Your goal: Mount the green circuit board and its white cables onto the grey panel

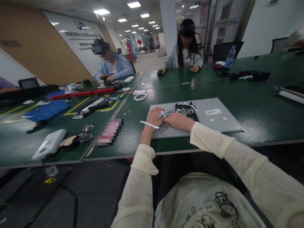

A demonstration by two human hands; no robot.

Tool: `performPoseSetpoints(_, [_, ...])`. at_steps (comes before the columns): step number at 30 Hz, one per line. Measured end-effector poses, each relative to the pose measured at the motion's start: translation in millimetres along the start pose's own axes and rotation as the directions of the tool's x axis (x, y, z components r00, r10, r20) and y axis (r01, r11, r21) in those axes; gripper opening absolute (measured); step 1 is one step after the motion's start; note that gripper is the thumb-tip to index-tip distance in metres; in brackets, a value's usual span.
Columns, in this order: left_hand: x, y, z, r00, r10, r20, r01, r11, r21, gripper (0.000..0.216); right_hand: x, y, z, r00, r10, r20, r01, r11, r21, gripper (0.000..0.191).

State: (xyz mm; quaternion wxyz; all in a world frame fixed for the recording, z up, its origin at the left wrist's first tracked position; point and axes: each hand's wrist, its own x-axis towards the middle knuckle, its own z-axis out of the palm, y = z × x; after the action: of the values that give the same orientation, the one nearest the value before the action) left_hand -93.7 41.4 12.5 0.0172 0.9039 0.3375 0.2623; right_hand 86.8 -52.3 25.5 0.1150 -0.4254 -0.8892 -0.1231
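A flat grey metal panel (pixel 228 118) lies on the green table before me, with a black-framed circuit board (pixel 187 111) near its far middle. Grey cables (pixel 171 111) run from the board toward my hands. My left hand (pixel 155 116) rests on the panel's left part, fingers bent and close together; what they hold is hidden. My right hand (pixel 179 121) meets it with pinched fingertips at a short white strip (pixel 163 114), which looks like tape. Another white strip (pixel 149 124) lies across my left wrist. A third strip (pixel 191 107) sits over the board.
A white tape roll (pixel 140 97) and a pink phone (pixel 110 132) lie to the left. Farther left are glasses (pixel 85 133), a white device (pixel 49 144) and a blue bin (pixel 46 110). Two people sit across the table. A water bottle (pixel 230 57) stands at the back right.
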Motion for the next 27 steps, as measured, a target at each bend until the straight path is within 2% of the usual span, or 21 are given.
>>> performPoseSetpoints(4, [-0.2, -0.4, 1.0, 0.998, 0.012, 0.064, -0.010, 1.000, -0.020, 0.026, -0.3, -1.5, -2.1, 0.999, 0.038, 0.029, -0.040, 0.998, 0.038, 0.028])
performPoseSetpoints(9, [-3.0, 2.3, 1.5, 0.986, -0.101, 0.130, 0.106, 0.994, -0.033, 0.027, -2.1, -4.1, -5.5, 0.997, 0.073, 0.041, -0.078, 0.989, 0.127, 0.028])
performPoseSetpoints(12, [-4.9, 6.6, 0.1, 0.980, -0.129, 0.150, 0.141, 0.987, -0.073, 0.036, -3.7, -7.2, -7.1, 0.996, 0.076, 0.042, -0.082, 0.981, 0.173, 0.026])
performPoseSetpoints(15, [-6.4, 10.3, -1.4, 0.983, -0.111, 0.149, 0.126, 0.987, -0.096, 0.054, -5.8, -12.6, -8.9, 0.996, 0.083, 0.037, -0.089, 0.974, 0.207, 0.027])
performPoseSetpoints(18, [-6.8, 14.0, -2.4, 0.982, -0.105, 0.158, 0.111, 0.993, -0.030, 0.060, -8.9, -18.6, -10.5, 0.997, 0.075, 0.024, -0.079, 0.970, 0.230, 0.030])
performPoseSetpoints(22, [-4.3, 22.7, -2.1, 0.967, -0.176, 0.183, 0.164, 0.983, 0.078, 0.058, -16.6, -24.5, -12.8, 0.998, 0.053, 0.027, -0.058, 0.970, 0.236, 0.034])
performPoseSetpoints(27, [2.8, 36.5, -0.7, 0.956, -0.238, 0.170, 0.206, 0.960, 0.188, 0.073, -30.3, -28.1, -16.3, 0.998, 0.065, 0.024, -0.069, 0.958, 0.280, 0.039])
